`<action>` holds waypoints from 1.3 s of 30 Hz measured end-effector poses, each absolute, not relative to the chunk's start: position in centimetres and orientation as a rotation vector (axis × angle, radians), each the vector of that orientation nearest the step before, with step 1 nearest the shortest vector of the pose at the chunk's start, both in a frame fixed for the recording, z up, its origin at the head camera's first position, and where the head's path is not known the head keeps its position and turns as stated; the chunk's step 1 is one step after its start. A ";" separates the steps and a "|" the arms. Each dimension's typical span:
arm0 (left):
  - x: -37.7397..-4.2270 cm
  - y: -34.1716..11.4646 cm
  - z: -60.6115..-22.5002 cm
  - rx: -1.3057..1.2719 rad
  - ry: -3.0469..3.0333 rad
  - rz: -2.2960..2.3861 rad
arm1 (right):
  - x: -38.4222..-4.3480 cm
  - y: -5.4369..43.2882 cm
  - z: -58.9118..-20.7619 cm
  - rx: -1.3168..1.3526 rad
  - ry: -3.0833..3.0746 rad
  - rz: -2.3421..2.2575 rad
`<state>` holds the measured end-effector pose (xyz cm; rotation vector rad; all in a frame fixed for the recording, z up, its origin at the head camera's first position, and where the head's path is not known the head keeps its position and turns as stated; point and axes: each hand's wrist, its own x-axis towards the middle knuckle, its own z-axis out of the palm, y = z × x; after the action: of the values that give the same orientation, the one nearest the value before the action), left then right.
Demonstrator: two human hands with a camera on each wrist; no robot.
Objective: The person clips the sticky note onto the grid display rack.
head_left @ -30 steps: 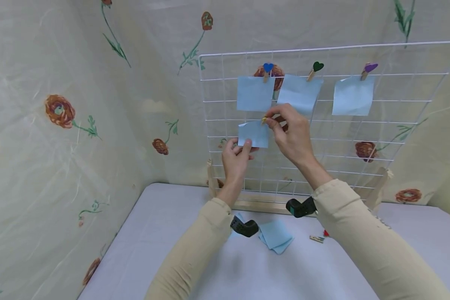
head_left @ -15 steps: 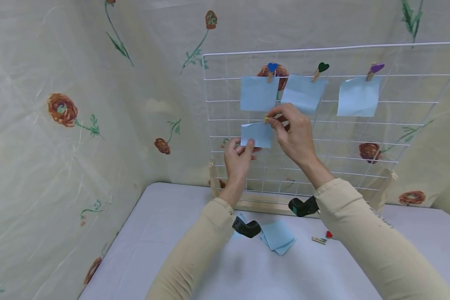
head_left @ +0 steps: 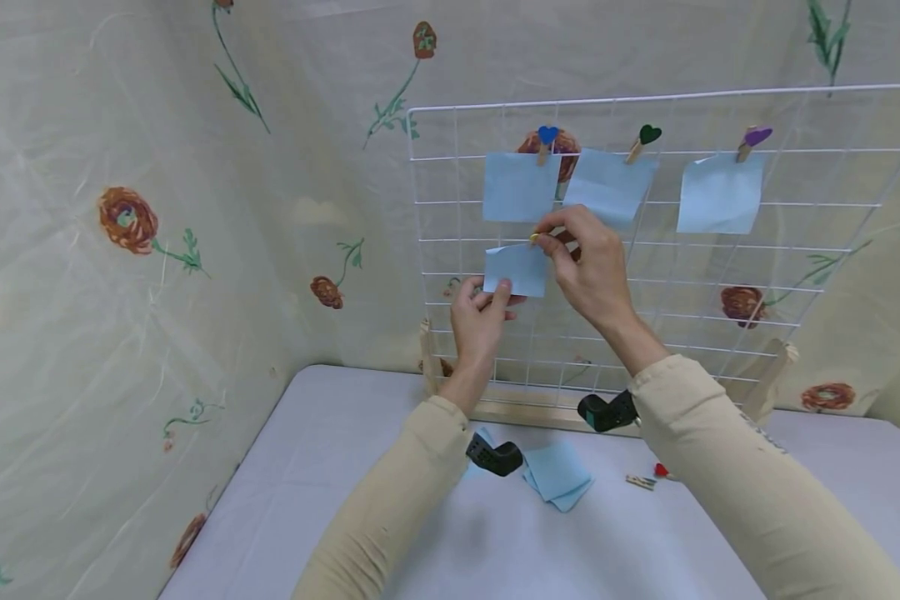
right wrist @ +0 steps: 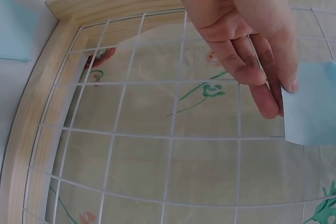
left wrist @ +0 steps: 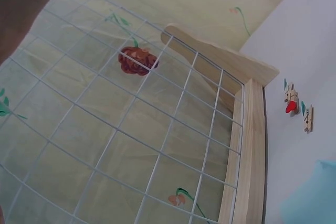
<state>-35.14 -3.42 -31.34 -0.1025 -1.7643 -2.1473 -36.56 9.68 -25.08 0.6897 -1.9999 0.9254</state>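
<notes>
My left hand (head_left: 474, 327) pinches the lower left edge of a light blue paper note (head_left: 517, 268), thumb in front, against a white wire grid (head_left: 690, 345). The right wrist view shows the left hand (right wrist: 247, 19) gripping that note (right wrist: 312, 108) at its edge. At the note's top right corner my right hand (head_left: 591, 265) pinches a small yellow clothespin (head_left: 535, 238), mostly hidden by fingertips. Above hang three blue notes, held by clothespins with a blue heart (head_left: 547, 134), a green heart (head_left: 649, 134) and a purple heart (head_left: 757, 136).
The grid stands in a wooden base (head_left: 528, 414) on a white-covered table (head_left: 270, 500). Loose blue notes (head_left: 558, 471) lie in front of it. Right of them are a clothespin (head_left: 641, 482) and one with a red heart (head_left: 662, 470). A flower-printed curtain (head_left: 270, 208) hangs behind.
The head view has shifted slightly, so everything appears a little further right. Both hands keep their places at the note, with almost no movement.
</notes>
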 end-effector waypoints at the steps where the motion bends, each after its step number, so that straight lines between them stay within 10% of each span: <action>1: -34.8 -3.4 -31.1 -0.104 -1.760 -2.147 | -36.6 9.7 -25.1 0.693 -1.998 0.924; 39: -34.8 -3.3 -30.9 -0.117 -1.751 -2.154 | -36.9 9.4 -25.0 0.672 -2.001 0.872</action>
<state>-34.78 -3.34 -30.89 -0.1174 -1.7513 -2.1539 -36.86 9.35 -25.03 0.6722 -2.0013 0.8719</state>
